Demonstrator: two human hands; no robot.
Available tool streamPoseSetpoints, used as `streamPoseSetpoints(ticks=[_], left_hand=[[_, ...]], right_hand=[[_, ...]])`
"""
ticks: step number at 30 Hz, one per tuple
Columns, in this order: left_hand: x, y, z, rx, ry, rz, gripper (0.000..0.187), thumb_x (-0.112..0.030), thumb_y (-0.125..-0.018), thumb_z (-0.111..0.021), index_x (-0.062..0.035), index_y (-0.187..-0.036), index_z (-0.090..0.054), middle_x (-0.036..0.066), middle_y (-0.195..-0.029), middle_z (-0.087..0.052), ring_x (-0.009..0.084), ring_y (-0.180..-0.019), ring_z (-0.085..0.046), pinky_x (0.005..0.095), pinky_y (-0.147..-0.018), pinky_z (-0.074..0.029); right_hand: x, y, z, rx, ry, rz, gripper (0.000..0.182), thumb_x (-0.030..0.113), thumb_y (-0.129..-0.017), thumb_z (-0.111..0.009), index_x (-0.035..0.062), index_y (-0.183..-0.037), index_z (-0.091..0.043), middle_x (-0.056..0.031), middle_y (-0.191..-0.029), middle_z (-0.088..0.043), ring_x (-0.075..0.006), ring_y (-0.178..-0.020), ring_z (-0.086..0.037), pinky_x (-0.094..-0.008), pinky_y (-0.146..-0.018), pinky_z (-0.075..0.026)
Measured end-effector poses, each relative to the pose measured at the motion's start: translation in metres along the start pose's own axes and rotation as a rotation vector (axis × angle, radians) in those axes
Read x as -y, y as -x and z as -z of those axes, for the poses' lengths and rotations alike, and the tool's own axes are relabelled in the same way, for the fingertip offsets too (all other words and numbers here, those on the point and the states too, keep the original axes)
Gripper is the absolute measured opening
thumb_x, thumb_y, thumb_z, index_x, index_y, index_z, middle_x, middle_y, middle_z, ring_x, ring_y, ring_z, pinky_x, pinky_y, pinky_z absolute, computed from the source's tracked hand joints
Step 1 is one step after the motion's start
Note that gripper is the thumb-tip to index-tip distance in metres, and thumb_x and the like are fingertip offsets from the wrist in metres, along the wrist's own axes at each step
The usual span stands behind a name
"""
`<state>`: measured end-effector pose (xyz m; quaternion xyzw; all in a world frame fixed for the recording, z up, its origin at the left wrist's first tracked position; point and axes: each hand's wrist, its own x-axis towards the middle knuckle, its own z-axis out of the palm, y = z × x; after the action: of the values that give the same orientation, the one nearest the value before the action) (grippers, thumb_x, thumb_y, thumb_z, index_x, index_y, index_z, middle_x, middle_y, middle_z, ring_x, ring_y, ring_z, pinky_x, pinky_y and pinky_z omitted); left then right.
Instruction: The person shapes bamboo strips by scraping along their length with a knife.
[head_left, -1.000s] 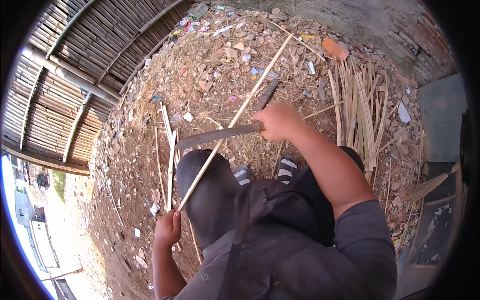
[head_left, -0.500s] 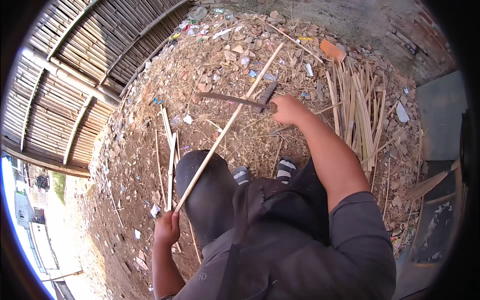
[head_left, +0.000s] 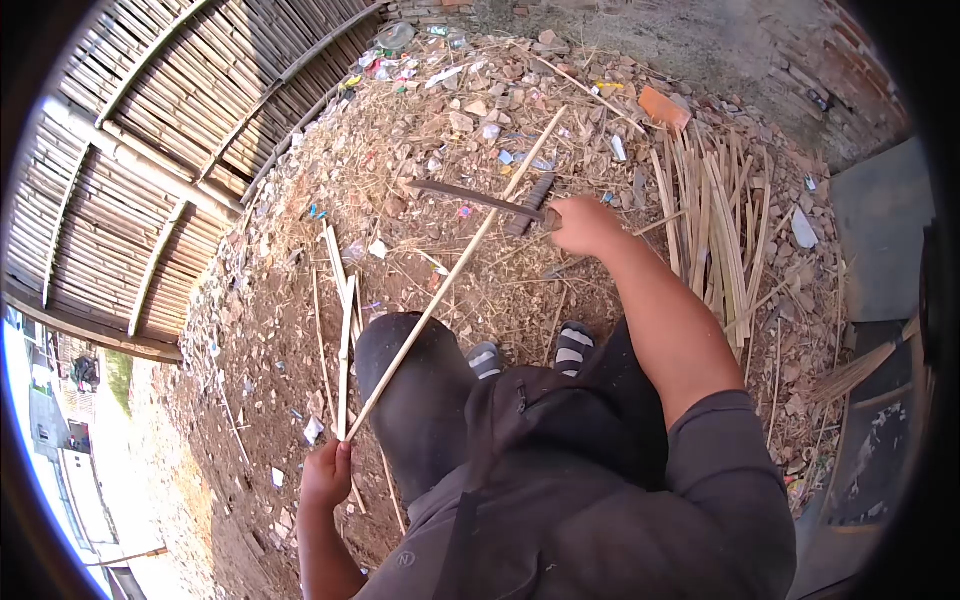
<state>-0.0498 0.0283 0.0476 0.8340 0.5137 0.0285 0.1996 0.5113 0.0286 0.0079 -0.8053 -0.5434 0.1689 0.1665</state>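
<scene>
My left hand pinches the lower end of a long pale bamboo strip, which slants up and right across my knee. My right hand grips the handle of a long dark blade. The blade points left and crosses the strip near its upper part. A dark ridged bar lies on the ground just beside my right hand, below the blade. Other thin strips lie on the ground near my left hand.
A pile of split strips lies at the right, near an orange brick piece. A bamboo wall stands at the left and a rough wall at the back. Rubble and litter cover the ground; a broom is far right.
My left hand has moved slightly down and left, drawing the strip's ends lower. The blade and my right hand have shifted slightly right, and the blade still crosses the strip.
</scene>
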Motion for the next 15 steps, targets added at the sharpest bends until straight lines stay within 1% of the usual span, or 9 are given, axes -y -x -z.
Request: streamPoseSetpoints(ticks=[2, 3, 6, 7, 9, 10, 13, 15], left_hand=[[0.008, 0.0, -0.004, 0.011, 0.017, 0.007, 0.04, -0.032, -0.106, -0.047, -0.0023, -0.081, -0.056, 0.022, -0.065, -0.058, 0.0466, -0.064, -0.06, 0.0524, -0.059, -0.045], [0.012, 0.0, -0.007, 0.01, 0.021, -0.009, 0.04, -0.032, -0.106, -0.047, -0.0022, -0.081, -0.056, 0.022, -0.065, -0.058, 0.0466, -0.064, -0.06, 0.0525, -0.058, -0.045], [0.018, -0.001, -0.012, 0.009, 0.021, -0.037, 0.039, -0.031, -0.105, -0.047, -0.0019, -0.08, -0.055, 0.022, -0.064, -0.058, 0.0469, -0.063, -0.059, 0.0517, -0.057, -0.044], [0.025, -0.002, -0.015, 0.002, 0.007, -0.036, 0.039, -0.031, -0.105, -0.048, -0.0018, -0.08, -0.055, 0.022, -0.063, -0.058, 0.0467, -0.063, -0.059, 0.0513, -0.057, -0.044], [0.03, 0.008, -0.019, -0.004, 0.008, -0.014, 0.04, -0.031, -0.105, -0.048, -0.0016, -0.079, -0.055, 0.022, -0.063, -0.058, 0.046, -0.062, -0.06, 0.0506, -0.057, -0.045], [0.029, 0.007, -0.019, -0.016, 0.023, -0.006, 0.04, -0.031, -0.105, -0.048, -0.0014, -0.079, -0.055, 0.022, -0.063, -0.058, 0.0454, -0.062, -0.06, 0.0503, -0.057, -0.045], [0.017, 0.011, -0.007, -0.008, 0.051, 0.025, 0.041, -0.031, -0.105, -0.048, -0.0011, -0.078, -0.055, 0.021, -0.063, -0.059, 0.044, -0.062, -0.06, 0.0496, -0.058, -0.046], [0.019, 0.008, -0.006, 0.009, 0.02, 0.034, 0.042, -0.031, -0.105, -0.048, -0.0012, -0.076, -0.055, 0.021, -0.063, -0.058, 0.0433, -0.062, -0.06, 0.0497, -0.059, -0.046]], right_hand=[[0.019, 0.0, -0.007, 0.01, -0.055, 0.015, 0.023, 0.019, -0.081, -0.068, 0.0102, -0.102, -0.071, -0.0179, -0.094, -0.071, -0.0379, -0.095, -0.069, -0.0496, -0.083, -0.055], [0.031, 0.008, -0.009, -0.037, -0.026, 0.147, 0.021, 0.019, -0.08, -0.068, 0.0116, -0.1, -0.072, -0.0176, -0.09, -0.07, -0.0375, -0.091, -0.07, -0.0494, -0.08, -0.056], [0.061, 0.026, -0.003, 0.052, 0.222, 0.381, 0.024, 0.018, -0.074, -0.07, 0.0115, -0.096, -0.068, -0.0192, -0.083, -0.069, -0.0398, -0.082, -0.068, -0.051, -0.074, -0.055], [0.055, 0.026, -0.001, 0.03, 0.202, 0.403, 0.025, 0.017, -0.075, -0.069, 0.0099, -0.099, -0.069, -0.0192, -0.083, -0.069, -0.0384, -0.082, -0.069, -0.0486, -0.074, -0.055], [0.003, -0.002, -0.02, -0.063, -0.131, 0.096, 0.024, 0.017, -0.079, -0.068, 0.011, -0.101, -0.071, -0.0192, -0.088, -0.071, -0.0371, -0.084, -0.07, -0.0467, -0.075, -0.056], [-0.02, -0.017, -0.017, -0.129, -0.291, -0.055, 0.023, 0.018, -0.081, -0.068, 0.0115, -0.102, -0.072, -0.0193, -0.091, -0.072, -0.0365, -0.085, -0.07, -0.0458, -0.076, -0.056], [-0.041, -0.019, -0.001, -0.212, -0.277, -0.182, 0.023, 0.019, -0.081, -0.068, 0.0112, -0.103, -0.073, -0.0183, -0.09, -0.072, -0.037, -0.083, -0.069, -0.046, -0.076, -0.055], [-0.03, -0.015, -0.003, -0.198, -0.258, -0.071, 0.024, 0.019, -0.08, -0.068, 0.0108, -0.101, -0.073, -0.0181, -0.089, -0.072, -0.0374, -0.084, -0.069, -0.0468, -0.076, -0.055]])
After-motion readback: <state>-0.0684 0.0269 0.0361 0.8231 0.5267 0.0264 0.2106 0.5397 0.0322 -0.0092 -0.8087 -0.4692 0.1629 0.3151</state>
